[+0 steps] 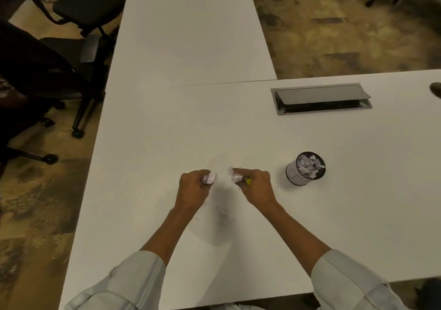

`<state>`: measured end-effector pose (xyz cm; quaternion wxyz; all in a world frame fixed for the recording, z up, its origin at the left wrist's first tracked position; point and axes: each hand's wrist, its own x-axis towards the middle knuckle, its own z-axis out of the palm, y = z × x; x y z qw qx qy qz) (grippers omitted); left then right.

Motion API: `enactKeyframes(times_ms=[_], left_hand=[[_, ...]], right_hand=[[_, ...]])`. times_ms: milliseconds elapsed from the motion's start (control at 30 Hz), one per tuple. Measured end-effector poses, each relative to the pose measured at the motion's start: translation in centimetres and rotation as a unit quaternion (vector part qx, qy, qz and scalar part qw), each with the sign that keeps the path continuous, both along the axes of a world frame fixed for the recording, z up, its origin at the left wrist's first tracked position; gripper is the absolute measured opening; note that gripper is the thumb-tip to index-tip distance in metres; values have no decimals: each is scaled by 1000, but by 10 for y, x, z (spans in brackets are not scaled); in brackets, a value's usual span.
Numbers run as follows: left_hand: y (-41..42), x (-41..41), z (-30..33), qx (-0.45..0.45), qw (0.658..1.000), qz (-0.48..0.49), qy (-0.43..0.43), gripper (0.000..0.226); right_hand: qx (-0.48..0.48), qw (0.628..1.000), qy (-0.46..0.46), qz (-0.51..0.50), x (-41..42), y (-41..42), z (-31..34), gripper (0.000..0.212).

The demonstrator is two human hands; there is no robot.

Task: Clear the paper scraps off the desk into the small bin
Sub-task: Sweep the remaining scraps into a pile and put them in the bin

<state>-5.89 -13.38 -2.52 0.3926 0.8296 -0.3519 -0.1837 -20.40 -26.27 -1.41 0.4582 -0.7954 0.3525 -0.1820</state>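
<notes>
The small bin (306, 169), right of centre on the tabletop (167, 130), already brims with scraps. The left hand (193, 185) grips a crumpled wad (208, 179); the right hand (255, 185) grips another (235, 175). Likely the last scraps, neither yet binned

Person, seen from above: two arms only. Left sleeve (133, 278): pale grey-white fabric, loose and creased, pushed up so its cuff edge ends below the elbow. Right sleeve (346, 283): same pale fabric, same loose fit, with visible folds and a seam line near the cuff. Forearms bare from cuffs to wrists. Left hand (193, 188) and right hand (256, 185): ungloved.
</notes>
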Motion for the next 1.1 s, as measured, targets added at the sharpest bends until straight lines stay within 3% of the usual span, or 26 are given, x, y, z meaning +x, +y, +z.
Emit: enactKeyframes(times_ms=[67, 167, 300, 400, 533, 800, 967, 1100], left_hand=[[-22, -12, 9, -35, 999, -19, 15, 13], [-59, -36, 21, -61, 996, -60, 29, 27], [-105, -68, 28, -61, 992, -96, 51, 30], [-132, -87, 32, -55, 990, -108, 65, 29], [-157, -101, 31, -40, 990, -123, 56, 28], [-191, -108, 31, 7, 989, -144, 38, 30], [-207, -112, 31, 27, 987, -153, 30, 32], [-217, -118, 30, 21, 984, -172, 36, 31]], right_hand=[[12, 998, -7, -55, -23, -25, 16, 19], [3, 992, -2, -126, -61, -70, 32, 14], [-57, 977, 80, -190, -97, -121, 32, 11], [-74, 975, 93, -188, -105, -138, 19, 10], [-136, 976, 32, -166, -109, -135, 5, 17], [-133, 982, 51, -121, -125, -141, 4, 36], [-50, 995, 25, -87, -142, -153, 22, 52], [29, 985, -23, -171, -162, -157, 29, 50]])
